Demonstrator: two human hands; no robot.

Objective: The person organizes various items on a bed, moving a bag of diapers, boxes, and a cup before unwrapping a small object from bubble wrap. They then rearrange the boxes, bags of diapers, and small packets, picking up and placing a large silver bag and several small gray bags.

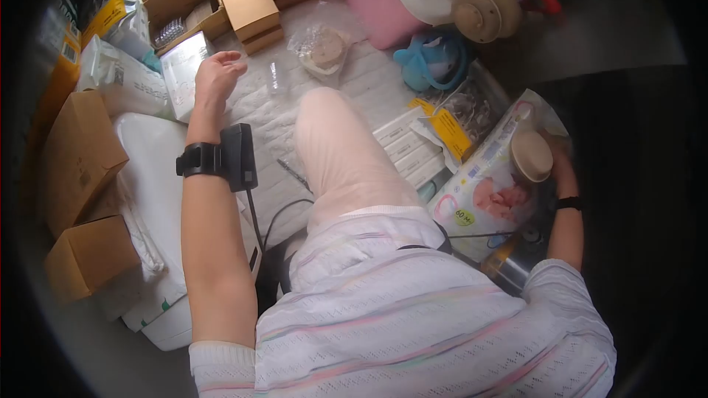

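My left hand [217,79] hovers beside a white box [186,74] at the upper left. Its fingers are loosely bent and apart, with nothing visible in them. A small clear plastic piece [275,78] lies to its right on the white quilted mat [254,133]. Far to the right, my right hand [564,166] is closed around a beige round cup-like container [532,156]. The container partly hides its fingers. Just behind it is a diaper pack [483,195] with a baby picture.
Brown cardboard boxes [248,4] stand at the back, near a bagged round item [322,48]. A blue watering-can-like item [435,63] and flat white boxes [413,149] lie right of my leg. Open cartons [88,158] and a white bin [158,177] line the left. A cable [257,217] hangs from my left wrist device.
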